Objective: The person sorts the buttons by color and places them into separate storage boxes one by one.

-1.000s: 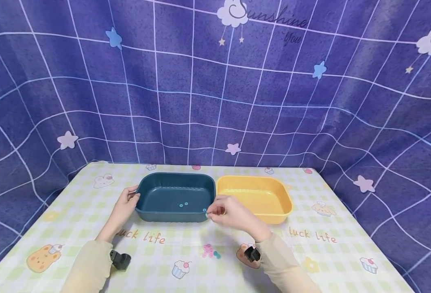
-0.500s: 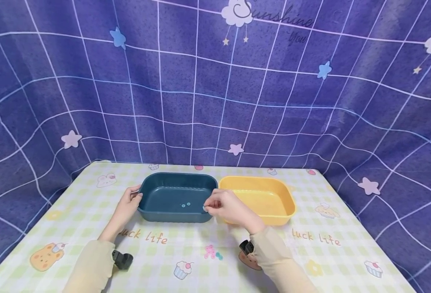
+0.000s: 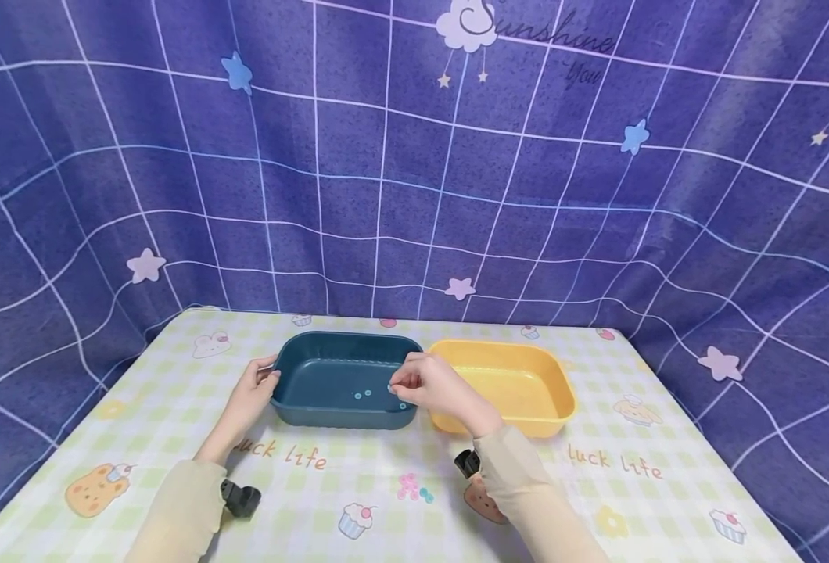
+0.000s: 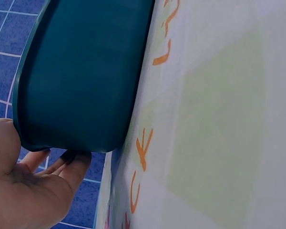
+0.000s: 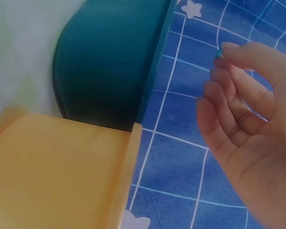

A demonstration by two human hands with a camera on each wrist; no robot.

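Note:
A dark teal plastic bin stands on the table, with several small blue-green beads on its floor. My left hand holds the bin's left end, thumb at the rim and fingers against the outside wall, as the left wrist view also shows. Over the bin's right side, my right hand pinches a tiny teal bead between thumb and index finger, above rim height. The other fingers of that hand are loosely bent.
Right beside the teal bin is a yellow bin. In front of the bins lie a small cluster of pink beads and a few teal beads. A purple gridded curtain hangs behind the table.
My right hand has moved from the teal bin's front right corner inward over its interior, the bead still pinched. The left hand keeps its hold. The whole view has shifted slightly.

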